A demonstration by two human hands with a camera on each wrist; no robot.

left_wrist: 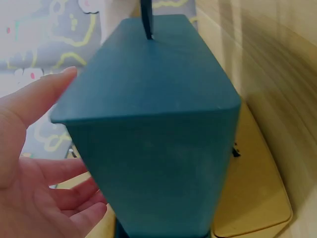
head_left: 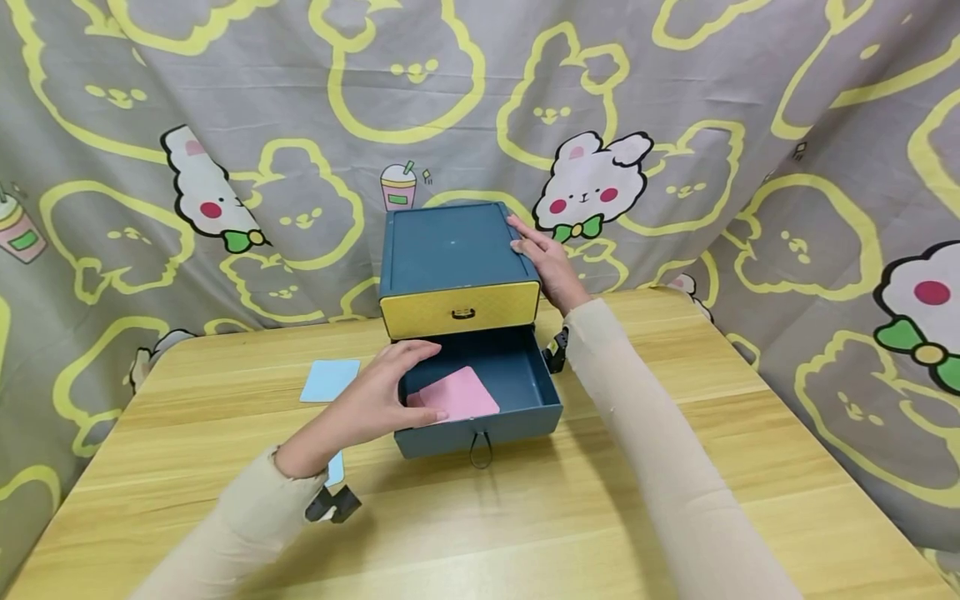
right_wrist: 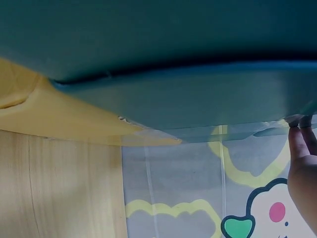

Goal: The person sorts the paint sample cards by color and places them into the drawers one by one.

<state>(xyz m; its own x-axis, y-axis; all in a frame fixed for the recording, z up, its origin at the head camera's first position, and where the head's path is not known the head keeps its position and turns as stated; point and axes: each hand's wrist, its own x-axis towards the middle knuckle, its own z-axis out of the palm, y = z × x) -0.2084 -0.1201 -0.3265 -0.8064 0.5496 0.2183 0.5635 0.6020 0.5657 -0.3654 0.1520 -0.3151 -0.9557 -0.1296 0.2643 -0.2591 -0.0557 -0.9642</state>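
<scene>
A small dark-blue cabinet (head_left: 457, 246) with a yellow upper drawer (head_left: 461, 312) stands on the table. Its lower blue drawer (head_left: 517, 367) is pulled out, and pink paper (head_left: 457, 396) lies inside at the left. My left hand (head_left: 367, 404) is at the drawer's left side, thumb over the front-left corner by the pink paper, the other fingers spread above the side wall. The left wrist view shows a gap between thumb and fingers beside the drawer front (left_wrist: 148, 79). My right hand (head_left: 547, 262) rests on the cabinet's right top edge, fingers extended.
Left of the cabinet, a light-blue paper square (head_left: 330, 381) lies on the wooden table (head_left: 525, 533). Another light-blue piece (head_left: 335, 469) is partly hidden by the left wrist. A loop handle (head_left: 481, 450) hangs from the lower drawer. A patterned curtain (head_left: 465, 100) hangs behind.
</scene>
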